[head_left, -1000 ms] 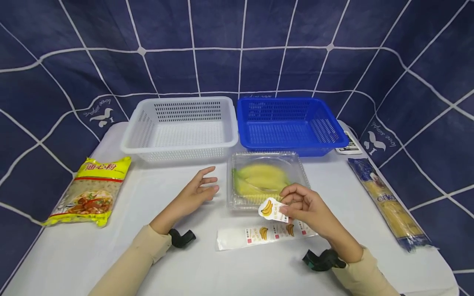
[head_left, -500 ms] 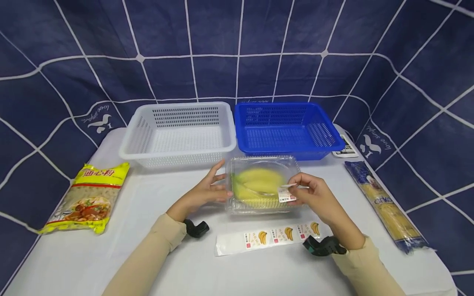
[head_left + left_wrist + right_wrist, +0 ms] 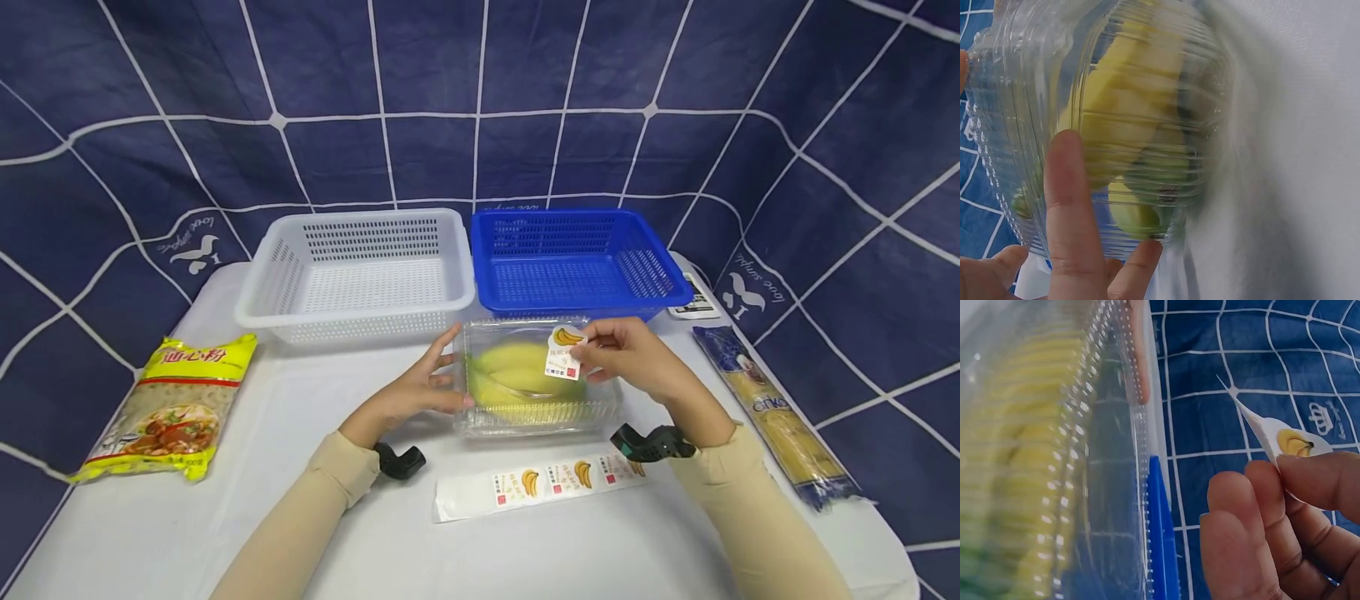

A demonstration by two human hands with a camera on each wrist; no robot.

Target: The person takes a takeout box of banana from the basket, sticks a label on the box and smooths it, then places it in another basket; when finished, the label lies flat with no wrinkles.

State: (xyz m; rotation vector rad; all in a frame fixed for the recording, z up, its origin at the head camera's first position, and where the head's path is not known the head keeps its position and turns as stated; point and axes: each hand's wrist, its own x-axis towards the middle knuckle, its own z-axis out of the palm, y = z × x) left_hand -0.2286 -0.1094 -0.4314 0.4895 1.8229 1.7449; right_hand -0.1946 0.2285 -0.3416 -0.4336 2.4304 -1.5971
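A clear plastic clamshell box (image 3: pixel 540 425) with bananas (image 3: pixel 513 367) inside stands on the table, lid down. My left hand (image 3: pixel 420 390) steadies its left side, straight fingertips touching the ribbed wall; in the left wrist view a finger (image 3: pixel 1072 206) lies against the plastic. Between thumb and fingers, my right hand (image 3: pixel 626 358) pinches a white banana sticker (image 3: pixel 564 357) above the right part of the lid. The right wrist view shows the sticker (image 3: pixel 1294 444) apart from the box. In front lies a backing strip (image 3: pixel 468 498) with several more banana stickers, its right end partly hidden by the right wrist.
A white basket (image 3: pixel 352 321) and a blue basket (image 3: pixel 585 304) stand side by side behind the box. A yellow bag of pasta (image 3: pixel 172 408) lies at the left. At the right are a long pasta packet (image 3: pixel 776 412) and a black-and-white card (image 3: pixel 696 302).
My left hand has moved right and come to touch the box. The right hand has carried the sticker up over the lid, turning it upright. The box has shifted slightly.
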